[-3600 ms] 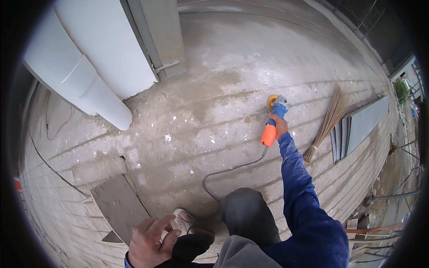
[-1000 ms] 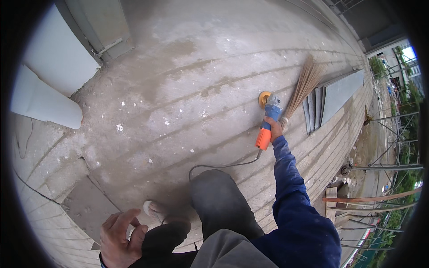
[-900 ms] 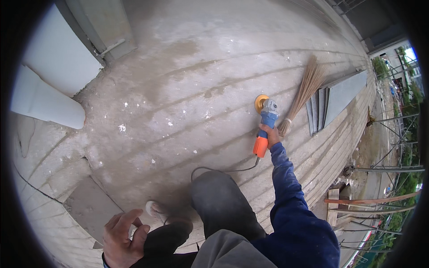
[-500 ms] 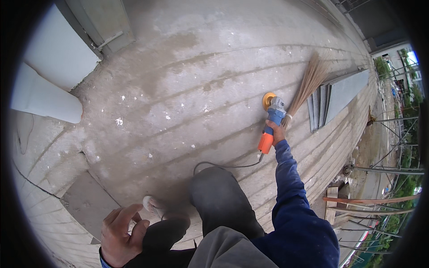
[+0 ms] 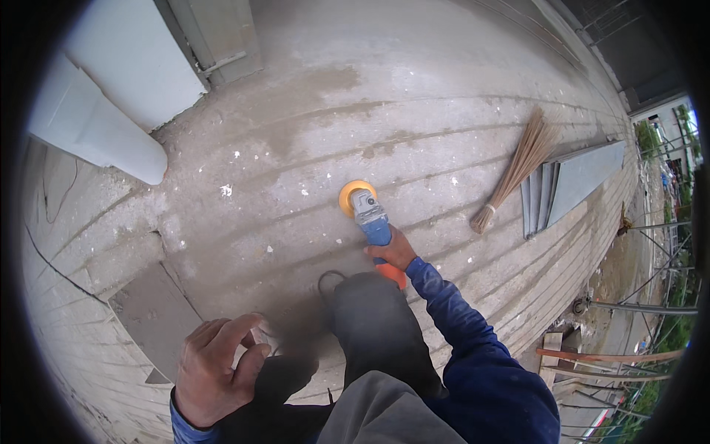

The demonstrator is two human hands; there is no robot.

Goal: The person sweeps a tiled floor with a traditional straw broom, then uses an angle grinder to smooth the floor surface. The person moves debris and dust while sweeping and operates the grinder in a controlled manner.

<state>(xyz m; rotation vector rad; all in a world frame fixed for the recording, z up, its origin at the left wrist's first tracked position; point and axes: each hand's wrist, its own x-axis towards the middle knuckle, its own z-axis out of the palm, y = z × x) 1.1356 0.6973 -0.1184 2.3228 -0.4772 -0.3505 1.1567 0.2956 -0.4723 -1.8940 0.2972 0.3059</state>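
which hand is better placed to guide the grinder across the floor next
Probably the right hand: it grips the blue-and-orange grinder, with its yellow disc out ahead over the floor. The left hand is off the tool, back near the lower edge.

R hand [image 5: 396,249] grips blue/orange grinder [image 5: 376,231] w/ yellow disc [image 5: 347,198]; L hand [image 5: 216,368] half-curled; broom [image 5: 514,169] nr grey panels [image 5: 584,179].
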